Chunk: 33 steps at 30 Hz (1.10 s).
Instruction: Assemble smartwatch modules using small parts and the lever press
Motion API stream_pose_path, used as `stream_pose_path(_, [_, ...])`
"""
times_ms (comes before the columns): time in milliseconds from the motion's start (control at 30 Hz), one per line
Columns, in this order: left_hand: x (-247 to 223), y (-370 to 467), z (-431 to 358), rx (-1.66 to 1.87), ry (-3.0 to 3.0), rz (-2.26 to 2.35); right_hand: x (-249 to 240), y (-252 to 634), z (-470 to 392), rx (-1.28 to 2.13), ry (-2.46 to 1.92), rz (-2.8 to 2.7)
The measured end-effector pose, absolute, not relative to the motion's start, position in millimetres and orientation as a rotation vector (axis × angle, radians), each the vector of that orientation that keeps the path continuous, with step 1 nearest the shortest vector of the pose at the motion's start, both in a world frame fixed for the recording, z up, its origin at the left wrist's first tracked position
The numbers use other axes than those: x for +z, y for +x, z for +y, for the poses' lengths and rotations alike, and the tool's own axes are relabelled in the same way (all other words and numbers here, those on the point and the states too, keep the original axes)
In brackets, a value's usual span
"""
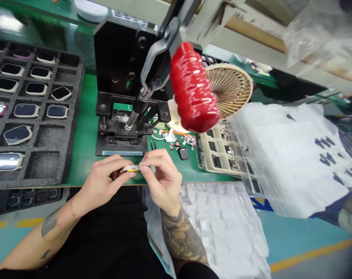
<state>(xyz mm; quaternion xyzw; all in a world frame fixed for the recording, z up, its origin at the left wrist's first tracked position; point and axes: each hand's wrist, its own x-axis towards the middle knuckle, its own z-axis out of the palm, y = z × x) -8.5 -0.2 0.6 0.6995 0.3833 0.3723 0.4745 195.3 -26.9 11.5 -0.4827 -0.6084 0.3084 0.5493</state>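
I could see the left hand [102,183] and right hand [162,176] both pinching a small pale case [131,168] between fingertips, 1 hand at each end. They held it over the front of the green bench [83,161], just before the black press [120,83] with its red handle [193,90]. A grey tray [74,116] of watches [7,162] lay leftward.

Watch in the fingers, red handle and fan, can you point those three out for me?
Watch [131,168]: head view, on its thin side edge.
Red handle [194,89]: head view, on the middle of its ridged grip.
Fan [234,88]: head view, on its round front grille.
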Motion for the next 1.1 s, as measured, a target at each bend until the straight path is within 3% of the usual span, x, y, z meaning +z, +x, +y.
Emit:
stream_pose_path(400, [3.0,-6.5,0.3,0.916,1.751,0.906,11.1,197.0,-25.9,0.75,-1.183,-1.518])
stream_pose_path(800, [1.7,-14.7,2.2,0.859,1.651,0.924,7.3,203.7,-22.3,0.183,-1.008,-2.096])
stream_pose_path(967, [-0.2,-17.6,0.0,0.917,1.625,0.964,-2.2,197.3,-30.9,0.031,-1.046,-2.038])
stream_pose_path(1100, [4.7,-8.6,-6.6,1.205,1.344,1.011,-23.4,202.0,-77.3,0.001,-1.146,-1.802])
